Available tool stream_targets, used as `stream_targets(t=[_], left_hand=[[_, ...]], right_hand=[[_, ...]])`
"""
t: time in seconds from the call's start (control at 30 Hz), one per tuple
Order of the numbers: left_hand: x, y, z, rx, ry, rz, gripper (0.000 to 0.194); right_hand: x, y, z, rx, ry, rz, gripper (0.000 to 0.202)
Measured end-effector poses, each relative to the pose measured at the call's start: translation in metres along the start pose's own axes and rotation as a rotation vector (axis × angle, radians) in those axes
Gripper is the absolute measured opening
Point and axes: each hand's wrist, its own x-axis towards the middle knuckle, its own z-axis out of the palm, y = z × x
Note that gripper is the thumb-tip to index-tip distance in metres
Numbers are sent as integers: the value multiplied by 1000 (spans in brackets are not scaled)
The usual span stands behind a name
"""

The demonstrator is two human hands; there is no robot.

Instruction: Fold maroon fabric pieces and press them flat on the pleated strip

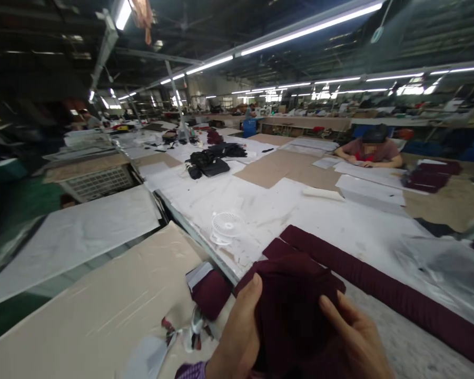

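Between my two hands, a dark maroon piece of fabric (296,305) is held up close to me, near the table's front edge. My left hand (239,329) grips its left side, the thumb pressed on top. At the right edge, my right hand (353,331) pinches the cloth between thumb and fingers. Behind the held piece lies a long maroon strip of cloth (371,271) on the white table. To the left of my left hand rests a small stack of maroon and grey fabric pieces (210,289). The undersides of both hands are hidden by the cloth.
A small white fan (226,226) stands on the white-covered table (276,205). Black fabric bundles (207,162) lie farther back. Clear plastic (450,268) sits at the right. A co-worker (373,147) leans over papers across the table. A beige board (102,305) spans the left.
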Motion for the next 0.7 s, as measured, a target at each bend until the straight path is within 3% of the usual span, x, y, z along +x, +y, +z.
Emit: stream_targets(t=[0.23,0.33,0.43,0.5,0.57,0.63,0.7], left_hand=[[-6,10,4,-179,-56,8,42],[-4,14,-1,-206,-62,37,43],[5,13,-11,-185,-60,87,45],[12,9,-17,-159,-18,119,44],[15,5,-19,-136,26,118,41],[13,4,-14,-112,42,108,39],[5,7,-4,-61,28,88,39]], right_hand=[[2,-5,-2,-65,-51,46,22],[2,-10,-8,-177,21,-52,35],[-1,-19,-18,-312,101,-188,35],[-7,-27,-19,-377,30,-196,29],[-15,-37,-11,-407,-131,-164,26],[-21,-46,1,-382,-270,-108,25],[-22,-49,13,-366,-319,-68,25]])
